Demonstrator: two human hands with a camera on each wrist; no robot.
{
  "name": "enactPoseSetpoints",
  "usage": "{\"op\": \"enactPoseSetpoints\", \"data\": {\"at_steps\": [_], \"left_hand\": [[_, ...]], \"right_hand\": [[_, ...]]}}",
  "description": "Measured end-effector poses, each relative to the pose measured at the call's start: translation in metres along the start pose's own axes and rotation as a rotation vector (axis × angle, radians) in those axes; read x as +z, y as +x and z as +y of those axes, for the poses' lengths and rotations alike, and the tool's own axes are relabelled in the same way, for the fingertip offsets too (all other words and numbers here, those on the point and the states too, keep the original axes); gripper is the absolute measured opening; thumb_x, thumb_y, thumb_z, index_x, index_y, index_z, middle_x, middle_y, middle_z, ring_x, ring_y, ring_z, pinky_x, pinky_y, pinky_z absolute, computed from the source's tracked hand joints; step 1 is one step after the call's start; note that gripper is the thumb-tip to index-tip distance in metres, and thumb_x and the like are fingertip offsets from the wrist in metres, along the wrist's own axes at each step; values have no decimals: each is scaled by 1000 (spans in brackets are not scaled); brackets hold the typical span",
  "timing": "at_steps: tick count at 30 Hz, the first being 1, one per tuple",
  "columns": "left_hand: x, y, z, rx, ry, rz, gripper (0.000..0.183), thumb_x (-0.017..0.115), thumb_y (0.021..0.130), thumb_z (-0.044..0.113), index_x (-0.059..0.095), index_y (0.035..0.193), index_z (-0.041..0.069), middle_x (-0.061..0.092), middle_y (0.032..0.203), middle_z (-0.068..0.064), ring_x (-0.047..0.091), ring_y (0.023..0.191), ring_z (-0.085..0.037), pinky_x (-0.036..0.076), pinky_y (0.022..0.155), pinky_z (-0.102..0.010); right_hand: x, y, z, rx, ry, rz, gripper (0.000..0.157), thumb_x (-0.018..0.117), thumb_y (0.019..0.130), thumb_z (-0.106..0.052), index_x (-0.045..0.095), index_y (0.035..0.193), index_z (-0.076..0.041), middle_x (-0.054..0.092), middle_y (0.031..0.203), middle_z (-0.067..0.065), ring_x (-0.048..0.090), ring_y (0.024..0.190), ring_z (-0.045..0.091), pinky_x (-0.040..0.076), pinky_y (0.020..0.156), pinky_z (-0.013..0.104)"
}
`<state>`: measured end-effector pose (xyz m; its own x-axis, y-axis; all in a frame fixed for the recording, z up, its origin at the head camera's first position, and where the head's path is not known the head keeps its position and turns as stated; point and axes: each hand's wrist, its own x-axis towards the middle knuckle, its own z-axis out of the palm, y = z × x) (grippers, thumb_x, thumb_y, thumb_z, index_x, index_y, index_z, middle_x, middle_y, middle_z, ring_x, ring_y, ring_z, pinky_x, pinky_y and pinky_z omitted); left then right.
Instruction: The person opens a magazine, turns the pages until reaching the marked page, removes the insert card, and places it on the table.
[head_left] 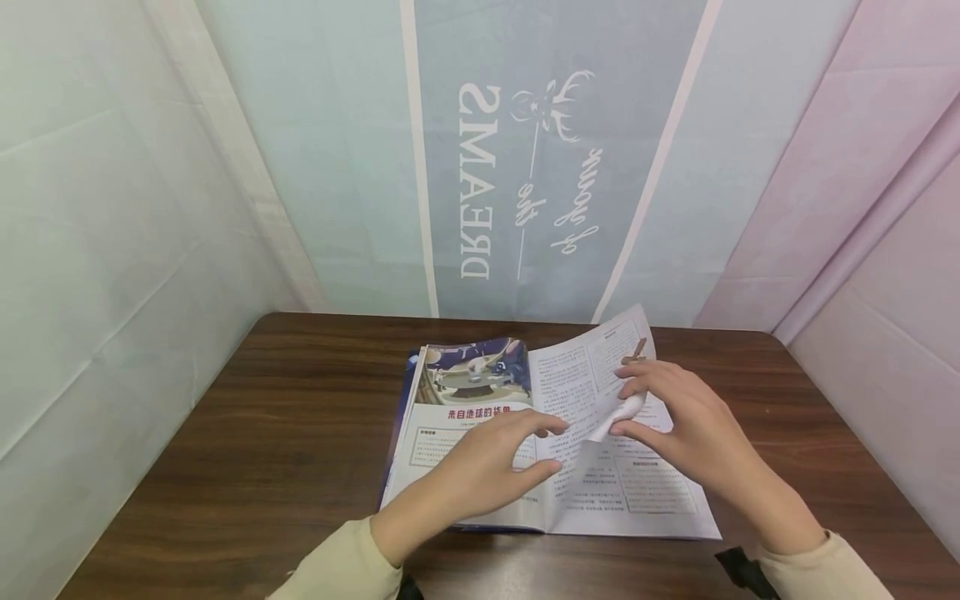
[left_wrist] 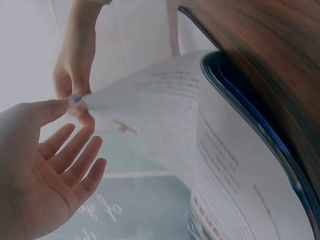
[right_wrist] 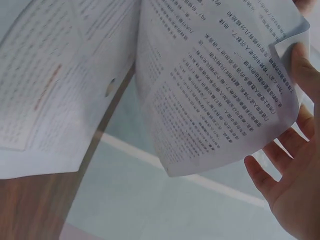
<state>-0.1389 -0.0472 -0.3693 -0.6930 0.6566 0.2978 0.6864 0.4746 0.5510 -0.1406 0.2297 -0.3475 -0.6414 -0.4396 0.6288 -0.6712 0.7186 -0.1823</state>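
Note:
An open magazine (head_left: pixel 427 483) lies on the table, with a colour picture at the top of its left page. My right hand (head_left: pixel 693 421) pinches the outer edge of a raised page (head_left: pixel 566 379) between thumb and fingers. In the right wrist view, a bit of the page folds over beside the thumb (right_wrist: pixel 304 72), with the other fingers behind the sheet. My left hand (head_left: pixel 487 462) hovers over the middle of the magazine, thumb and fingers apart and holding nothing. The left wrist view shows its palm (left_wrist: pixel 45 195) and spread fingers close to the pinched edge.
The dark brown wooden table (head_left: pixel 262 450) extends on both sides of the magazine. Behind it hangs a cloth backdrop (head_left: pixel 360 167) with mirrored lettering, and pale cloth walls (head_left: pixel 112 250) stand at the sides. A small brown shape (head_left: pixel 636 352) shows near the raised page's upper edge.

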Motion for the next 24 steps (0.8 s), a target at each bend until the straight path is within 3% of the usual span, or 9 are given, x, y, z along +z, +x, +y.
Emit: {"op": "enactPoseSetpoints", "data": {"at_steps": [6,8,17,24], "left_hand": [[7,9,8,46,17,48,45,68,95,31,55,137,17,63,128,7,60,110,-4,49,94,-23],[9,12,10,63,28,72,46,67,96,30,54,138,16,64,126,6,61,109,-4,48,94,-23],[16,15,11,120,74,177,43,68,95,22,57,136,12,70,111,3,64,101,-5,51,86,-20],[18,15,8,83,53,206,39,66,96,17,58,134,13,70,107,4,64,94,-4,50,76,-16]], "right_hand": [[4,10,-9,-8,-38,-3,54,50,88,-71,65,95,-19,67,120,0,56,120,31,41,101,46],[6,12,-12,-15,-41,-4,55,50,88,-71,65,95,-18,67,121,1,56,121,31,41,99,50],[7,17,-20,-33,-41,4,55,50,89,-71,66,94,-18,67,122,1,55,122,31,41,100,50],[8,15,-22,-41,-28,42,59,51,91,-69,69,104,-15,64,128,4,51,126,30,34,112,34]]}}
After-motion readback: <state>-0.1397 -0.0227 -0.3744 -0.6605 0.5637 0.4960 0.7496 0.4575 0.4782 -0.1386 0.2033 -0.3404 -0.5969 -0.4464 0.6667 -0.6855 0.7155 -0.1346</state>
